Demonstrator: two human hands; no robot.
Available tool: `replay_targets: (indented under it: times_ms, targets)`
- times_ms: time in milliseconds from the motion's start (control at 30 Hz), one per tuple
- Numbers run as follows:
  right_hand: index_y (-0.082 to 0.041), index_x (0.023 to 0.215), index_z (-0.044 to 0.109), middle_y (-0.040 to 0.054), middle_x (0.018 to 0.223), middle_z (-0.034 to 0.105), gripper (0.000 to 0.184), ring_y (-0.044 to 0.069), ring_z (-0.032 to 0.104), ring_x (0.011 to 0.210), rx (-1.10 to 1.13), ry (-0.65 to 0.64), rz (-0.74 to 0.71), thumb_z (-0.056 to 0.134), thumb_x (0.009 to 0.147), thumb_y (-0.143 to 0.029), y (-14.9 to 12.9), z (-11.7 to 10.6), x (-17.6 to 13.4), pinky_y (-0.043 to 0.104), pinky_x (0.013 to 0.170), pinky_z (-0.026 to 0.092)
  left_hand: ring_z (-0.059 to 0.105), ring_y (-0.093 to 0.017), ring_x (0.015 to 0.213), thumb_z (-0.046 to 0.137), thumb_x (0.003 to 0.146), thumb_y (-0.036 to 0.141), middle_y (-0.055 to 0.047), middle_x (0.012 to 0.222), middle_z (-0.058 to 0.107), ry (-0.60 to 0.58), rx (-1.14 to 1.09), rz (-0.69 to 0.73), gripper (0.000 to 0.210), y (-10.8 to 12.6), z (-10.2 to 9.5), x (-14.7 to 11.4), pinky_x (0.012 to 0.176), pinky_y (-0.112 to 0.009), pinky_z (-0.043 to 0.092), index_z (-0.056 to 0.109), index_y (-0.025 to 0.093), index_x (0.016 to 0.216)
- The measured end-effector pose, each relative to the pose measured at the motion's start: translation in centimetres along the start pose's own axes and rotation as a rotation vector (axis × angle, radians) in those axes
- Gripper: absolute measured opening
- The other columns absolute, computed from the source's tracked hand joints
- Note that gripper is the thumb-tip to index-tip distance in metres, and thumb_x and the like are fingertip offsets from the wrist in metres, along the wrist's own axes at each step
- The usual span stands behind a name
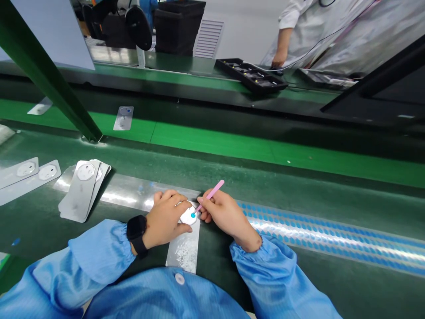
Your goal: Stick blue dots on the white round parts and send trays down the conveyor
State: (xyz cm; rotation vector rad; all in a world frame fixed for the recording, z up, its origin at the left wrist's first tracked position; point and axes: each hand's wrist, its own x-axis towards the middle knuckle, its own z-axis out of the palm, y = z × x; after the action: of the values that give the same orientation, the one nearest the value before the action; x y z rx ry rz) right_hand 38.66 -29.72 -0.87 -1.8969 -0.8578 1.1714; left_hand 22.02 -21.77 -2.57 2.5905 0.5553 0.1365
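- We see stacked plates (78, 190) left of the left hand (165, 220), a strip of blue dots (315, 231) right of the right hand (227, 215).
- Left fingers hide part of the white disc (186, 218).
- Left hand: thumb and fingers spread, touching the worked plate (182, 252), which lies between and below both hands.
- Right hand: pinches pink tool (212, 193), tip at the disc's blue dot (193, 215).
- Green bench (159, 166) under hands; green belt (212, 141) beyond; person in white (312, 26) ahead-right.
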Motion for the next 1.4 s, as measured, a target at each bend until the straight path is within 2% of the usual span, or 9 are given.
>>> replay_targets:
  times_ms: [600,1067,1400]
  targets:
    - [-0.020,0.073,0.053,-0.0007,0.052,0.064,0.013,0.014,0.062,0.045,-0.018,0.030,-0.016,0.058,0.083,-0.028,0.61,0.20,0.05,0.021,0.044,0.049,0.046,-0.028,0.110,0.081,0.068,0.042,-0.006,0.119,0.060,0.002,0.018,0.004,0.047,-0.07,-0.04,-0.10,0.087,-0.044,0.032,0.061,0.024,0.108]
    - [-0.021,0.073,0.053,-0.0012,0.051,0.063,0.015,0.015,0.062,0.046,0.014,0.022,-0.050,0.057,0.083,-0.030,0.82,0.30,-0.01,0.022,0.044,0.049,0.044,-0.030,0.110,0.077,0.073,0.041,-0.008,0.119,0.060,0.000,0.064,0.041,0.031,0.04,-0.09,-0.32,0.083,-0.045,0.031,0.066,0.023,0.096]
    - [-0.021,0.075,0.052,-0.0008,0.052,0.064,0.012,0.016,0.063,0.047,-0.045,0.033,-0.081,0.056,0.084,-0.027,0.59,0.33,-0.30,0.024,0.047,0.049,0.043,-0.030,0.111,0.074,0.077,0.037,-0.007,0.121,0.058,-0.030,0.087,0.049,0.024,0.32,-0.37,-0.46,0.083,-0.045,0.030,0.069,0.029,0.100]
